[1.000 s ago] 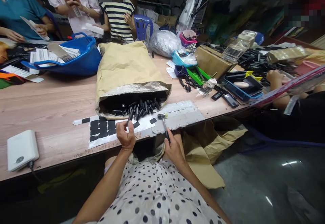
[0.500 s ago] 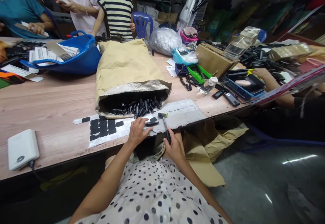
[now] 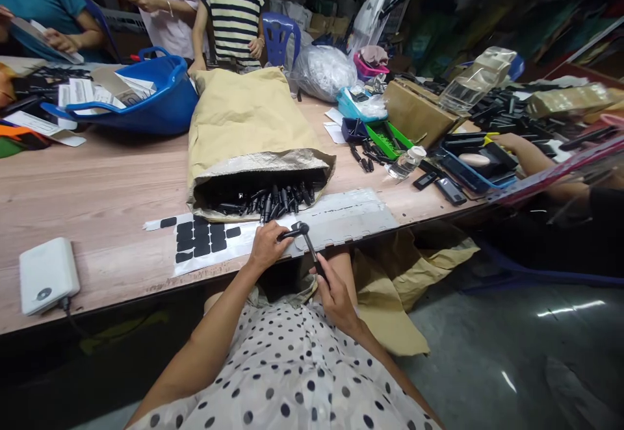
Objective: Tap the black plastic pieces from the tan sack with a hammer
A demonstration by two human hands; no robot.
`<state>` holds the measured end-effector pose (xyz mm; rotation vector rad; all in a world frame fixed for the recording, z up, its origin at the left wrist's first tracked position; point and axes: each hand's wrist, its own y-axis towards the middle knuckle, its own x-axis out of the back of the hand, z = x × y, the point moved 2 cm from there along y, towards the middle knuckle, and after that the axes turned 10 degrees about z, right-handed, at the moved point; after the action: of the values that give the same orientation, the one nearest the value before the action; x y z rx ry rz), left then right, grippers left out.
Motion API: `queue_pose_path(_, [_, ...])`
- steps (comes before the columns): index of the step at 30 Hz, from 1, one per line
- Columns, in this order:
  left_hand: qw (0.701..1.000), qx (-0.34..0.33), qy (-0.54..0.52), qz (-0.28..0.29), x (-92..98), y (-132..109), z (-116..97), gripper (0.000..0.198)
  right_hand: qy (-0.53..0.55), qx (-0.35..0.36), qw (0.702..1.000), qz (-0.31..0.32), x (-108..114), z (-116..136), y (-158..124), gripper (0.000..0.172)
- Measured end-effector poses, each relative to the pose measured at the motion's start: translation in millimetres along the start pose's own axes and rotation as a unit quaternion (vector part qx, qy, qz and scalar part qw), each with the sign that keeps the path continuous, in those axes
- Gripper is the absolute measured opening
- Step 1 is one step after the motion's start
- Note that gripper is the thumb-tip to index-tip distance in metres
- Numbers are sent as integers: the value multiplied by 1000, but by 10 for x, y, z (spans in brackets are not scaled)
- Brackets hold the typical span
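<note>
A small hammer is in my right hand (image 3: 335, 292), which is closed round its black handle (image 3: 320, 267). The hammer's head (image 3: 303, 228) rests at the right end of a black pen-like piece (image 3: 289, 233). My left hand (image 3: 266, 245) pinches the left end of that piece over the grey board (image 3: 346, 219). To the left lies a white sheet (image 3: 229, 248) with several black rounded patches (image 3: 201, 246). Behind my left hand a large tan paper bag (image 3: 248, 118) lies with its mouth towards me, many black pieces (image 3: 273, 201) showing inside.
A white power bank (image 3: 49, 277) with a cable lies at the left front. Further back are a blue basket (image 3: 160, 102), a green tray (image 3: 387, 141), a clear bottle (image 3: 408, 162) and a blue tray (image 3: 465, 173). Several people stand or sit around the table.
The hammer's head has moved left from beside the piece onto its right end. My left fingers have closed on the piece. The whole view has shifted slightly.
</note>
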<state>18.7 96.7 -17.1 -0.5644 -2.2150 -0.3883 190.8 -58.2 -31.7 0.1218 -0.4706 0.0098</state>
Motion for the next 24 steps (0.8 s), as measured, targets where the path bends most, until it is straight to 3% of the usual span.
queue_pose_path(5, [1000,1,-7,0,-2,9,-7,10,-63,16,998,-18,-15,62,4,50])
queue_pose_path(17, [1000,14,-13,1,-5,12,-39,10,-51,-29,998,0,6,62,31,50])
queue_pose_path(24, [1000,15,-22,5,14,6,-71,14,-43,-2,999,-3,-10,143,40,49])
